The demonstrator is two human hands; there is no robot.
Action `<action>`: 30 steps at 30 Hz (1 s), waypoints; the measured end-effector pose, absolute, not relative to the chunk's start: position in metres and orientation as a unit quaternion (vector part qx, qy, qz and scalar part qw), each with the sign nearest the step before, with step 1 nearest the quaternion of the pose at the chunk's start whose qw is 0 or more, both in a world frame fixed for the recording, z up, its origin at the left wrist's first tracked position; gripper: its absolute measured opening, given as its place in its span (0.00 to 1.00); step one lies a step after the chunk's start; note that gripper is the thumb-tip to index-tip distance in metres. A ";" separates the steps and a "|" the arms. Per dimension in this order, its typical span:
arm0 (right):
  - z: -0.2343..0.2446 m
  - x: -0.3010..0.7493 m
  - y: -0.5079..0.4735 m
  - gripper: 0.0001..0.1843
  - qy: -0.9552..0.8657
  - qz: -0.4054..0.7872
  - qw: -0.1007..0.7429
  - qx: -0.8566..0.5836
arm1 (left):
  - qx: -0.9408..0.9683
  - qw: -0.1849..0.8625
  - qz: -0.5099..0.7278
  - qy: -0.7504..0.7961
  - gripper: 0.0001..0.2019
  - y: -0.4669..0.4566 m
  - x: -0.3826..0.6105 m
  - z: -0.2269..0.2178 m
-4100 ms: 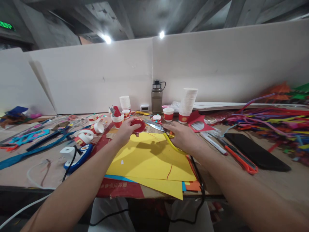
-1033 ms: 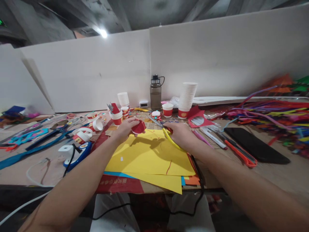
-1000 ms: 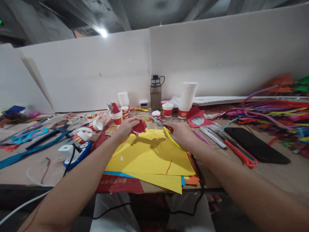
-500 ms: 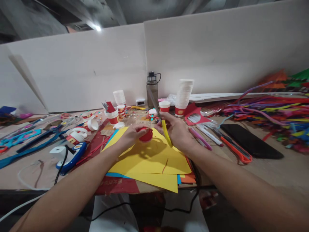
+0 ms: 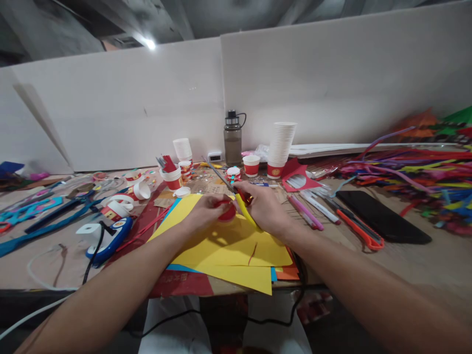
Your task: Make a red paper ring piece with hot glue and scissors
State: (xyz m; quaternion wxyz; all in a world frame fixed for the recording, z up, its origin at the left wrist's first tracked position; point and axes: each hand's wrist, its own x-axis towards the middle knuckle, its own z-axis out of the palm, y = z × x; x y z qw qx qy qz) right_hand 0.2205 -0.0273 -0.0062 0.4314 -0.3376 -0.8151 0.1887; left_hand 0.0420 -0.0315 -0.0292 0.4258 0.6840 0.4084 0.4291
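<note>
Over the yellow paper sheets (image 5: 221, 253), my left hand (image 5: 202, 212) pinches a small red round piece (image 5: 227, 212), which looks like cut paper. My right hand (image 5: 263, 204) is closed round the yellow handles of a pair of scissors (image 5: 248, 212). The scissors' blades point up and to the left, away from me, just beyond the red piece. Whether a blade touches the red piece I cannot tell. A thin red sliver (image 5: 252, 253) lies on the yellow sheet, nearer to me than both hands.
Behind the hands stand a bottle (image 5: 232, 142), a red and white paper cup (image 5: 251, 166) and a tall cup stack (image 5: 282, 147). To the right lie pens (image 5: 306, 212), an orange box cutter (image 5: 363, 233) and a black phone (image 5: 385, 216). Cut cups (image 5: 117, 209) and a blue-white device (image 5: 114, 241) lie left.
The scissors have swung left and lower, from nearly upright to slanting. My right hand has come slightly left, closer to my left hand. The red piece has shifted slightly right and nearer me.
</note>
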 end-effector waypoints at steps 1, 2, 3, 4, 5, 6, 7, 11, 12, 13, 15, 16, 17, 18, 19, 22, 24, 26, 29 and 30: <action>-0.006 0.220 -0.029 0.21 -0.809 0.192 0.433 -0.347 | 0.696 0.401 0.428 0.414 0.07 -0.031 0.042 -0.030; -0.005 0.219 -0.030 0.22 -0.803 0.199 0.434 -0.358 | 0.708 0.375 0.426 0.420 0.06 -0.029 0.041 -0.031; -0.005 0.218 -0.030 0.23 -0.795 0.209 0.435 -0.369 | 0.718 0.349 0.424 0.428 0.05 -0.027 0.039 -0.032; -0.005 0.218 -0.031 0.23 -0.786 0.224 0.435 -0.379 | 0.725 0.326 0.424 0.434 0.05 -0.024 0.037 -0.033; -0.006 0.218 -0.031 0.24 -0.775 0.244 0.437 -0.385 | 0.726 0.304 0.430 0.442 0.05 -0.020 0.034 -0.033; -0.006 0.218 -0.031 0.25 -0.764 0.268 0.441 -0.388 | 0.723 0.285 0.438 0.453 0.05 -0.016 0.031 -0.033; -0.006 0.218 -0.031 0.26 -0.752 0.293 0.445 -0.388 | 0.717 0.266 0.445 0.466 0.06 -0.013 0.027 -0.032; -0.007 0.223 -0.030 0.27 -0.727 0.349 0.454 -0.377 | 0.681 0.228 0.482 0.503 0.09 -0.001 0.012 -0.027; -0.007 0.225 -0.029 0.27 -0.727 0.345 0.455 -0.382 | 0.680 0.227 0.484 0.501 0.10 -0.001 0.011 -0.026; -0.007 0.226 -0.028 0.27 -0.726 0.337 0.456 -0.390 | 0.682 0.229 0.486 0.496 0.10 -0.001 0.010 -0.025; -0.007 0.229 -0.027 0.26 -0.721 0.318 0.458 -0.412 | 0.681 0.236 0.495 0.485 0.10 -0.003 0.012 -0.024; -0.007 0.229 -0.026 0.26 -0.717 0.311 0.460 -0.422 | 0.681 0.242 0.499 0.478 0.10 -0.004 0.013 -0.025; -0.007 0.230 -0.024 0.26 -0.712 0.307 0.463 -0.429 | 0.678 0.248 0.505 0.472 0.10 -0.005 0.014 -0.026; -0.007 0.230 -0.023 0.26 -0.708 0.304 0.467 -0.433 | 0.676 0.254 0.511 0.466 0.09 -0.006 0.015 -0.027; -0.008 0.230 -0.023 0.25 -0.705 0.302 0.472 -0.435 | 0.674 0.259 0.517 0.460 0.09 -0.007 0.016 -0.028; -0.008 0.230 -0.021 0.25 -0.702 0.304 0.476 -0.434 | 0.667 0.284 0.532 0.438 0.07 -0.007 0.018 -0.032; -0.009 0.230 -0.021 0.24 -0.705 0.304 0.473 -0.432 | 0.648 0.315 0.548 0.425 0.06 -0.007 0.021 -0.032; -0.009 0.229 -0.022 0.24 -0.704 0.310 0.477 -0.426 | 0.587 0.376 0.584 0.416 0.07 -0.007 0.026 -0.029; -0.007 0.226 -0.024 0.27 -0.680 0.353 0.486 -0.420 | 0.417 0.510 0.649 0.381 0.05 -0.010 0.037 -0.021; -0.006 0.224 -0.025 0.28 -0.668 0.379 0.489 -0.414 | 0.369 0.534 0.667 0.366 0.04 -0.012 0.042 -0.018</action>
